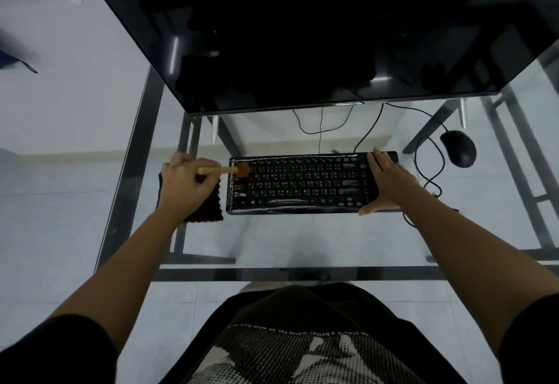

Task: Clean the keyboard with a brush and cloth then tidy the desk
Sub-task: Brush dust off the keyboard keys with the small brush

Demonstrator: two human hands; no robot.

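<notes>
A black keyboard [305,184] lies flat on the glass desk [272,241], below the monitor. My left hand [184,181] grips the pale wooden handle of a small brush [233,169]; its brown bristles rest on the keyboard's upper left corner. Under that hand, left of the keyboard, lies a dark cloth [208,205], partly hidden by my wrist. My right hand [387,181] lies over the keyboard's right end, fingers at the far edge and thumb at the near edge, holding it in place.
A large dark monitor [302,36] stands behind the keyboard. A black wired mouse [458,148] sits at the right, its cable looping toward my right wrist. Thin cables hang behind the keyboard. The desk's metal frame shows through the glass.
</notes>
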